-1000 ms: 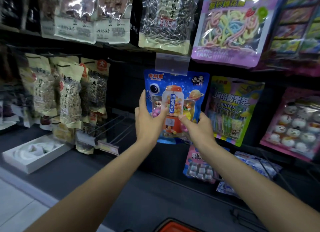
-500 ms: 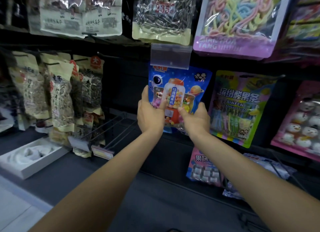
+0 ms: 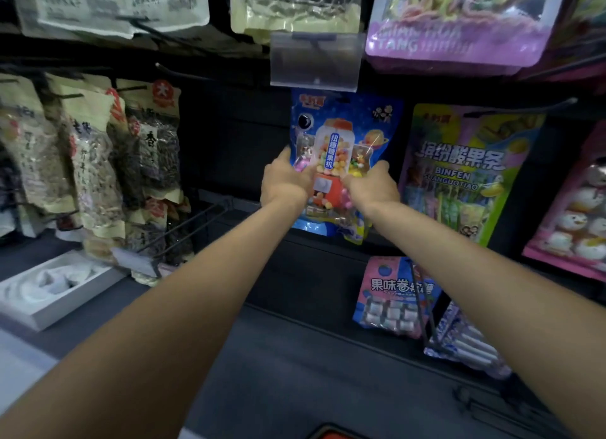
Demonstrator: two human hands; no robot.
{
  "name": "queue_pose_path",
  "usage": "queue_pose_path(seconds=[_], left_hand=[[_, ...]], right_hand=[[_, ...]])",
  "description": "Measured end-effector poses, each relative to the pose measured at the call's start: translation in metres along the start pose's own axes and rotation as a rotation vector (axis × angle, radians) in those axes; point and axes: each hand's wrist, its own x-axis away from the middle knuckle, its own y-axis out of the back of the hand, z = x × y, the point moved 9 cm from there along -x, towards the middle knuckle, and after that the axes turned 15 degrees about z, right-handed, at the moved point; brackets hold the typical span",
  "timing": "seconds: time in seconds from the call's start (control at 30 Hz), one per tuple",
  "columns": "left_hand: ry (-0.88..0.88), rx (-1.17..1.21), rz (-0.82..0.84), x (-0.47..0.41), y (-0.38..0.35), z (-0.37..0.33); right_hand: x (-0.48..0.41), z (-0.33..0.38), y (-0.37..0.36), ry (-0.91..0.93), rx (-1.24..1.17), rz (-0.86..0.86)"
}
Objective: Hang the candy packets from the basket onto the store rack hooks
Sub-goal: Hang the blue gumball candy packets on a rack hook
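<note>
A blue candy packet [image 3: 341,127] printed with a gumball machine hangs upright in the middle of the rack, its top tucked behind a clear price-tag holder [image 3: 316,60] on the hook. My left hand [image 3: 283,179] grips its lower left edge, thumb across the front. My right hand [image 3: 372,184] grips its lower right edge the same way. The hook itself is hidden behind the tag holder. A sliver of the red basket rim [image 3: 331,433] shows at the bottom edge.
Seed packets [image 3: 98,163] hang at left above bare wire hooks [image 3: 193,222]. A green sour-strip packet [image 3: 465,176] and a pink marshmallow packet [image 3: 577,215] hang at right. A pink-blue roll-candy packet [image 3: 393,294] hangs below. A white tray [image 3: 55,287] lies lower left.
The packet and both hands sit a little higher and further in under the price-tag holder. My hands have slid down toward the packet's lower half.
</note>
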Motion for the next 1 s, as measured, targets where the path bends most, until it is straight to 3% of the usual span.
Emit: queue_pose_path(seconds=[0.13,0.23,0.4,0.53,0.67,0.8,1.0], left_hand=[[-0.021,-0.046,0.003,0.008,-0.002,-0.003],[-0.076,-0.132,0.008,0.021,-0.005,-0.001],[-0.216,-0.321,0.012,0.053,-0.006,-0.007],[-0.27,-0.489,0.036,0.073,-0.008,-0.012],[-0.319,-0.772,-0.053,0.085,-0.009,-0.02],[-0.476,-0.959,-0.016,0.098,-0.021,-0.027],[-0.458,-1.089,0.094,0.092,-0.033,-0.01]], right_hand=[[0.005,0.0,0.002,-0.009,0.027,-0.022],[0.025,-0.004,0.01,0.013,0.087,-0.168],[0.06,0.004,0.02,0.283,0.202,-0.421],[0.07,0.021,0.009,0.43,0.597,-0.43],[0.07,0.028,-0.015,0.557,0.917,-0.331],[0.066,0.012,-0.027,0.582,1.021,-0.229],[0.056,-0.001,-0.027,0.599,1.112,-0.175]])
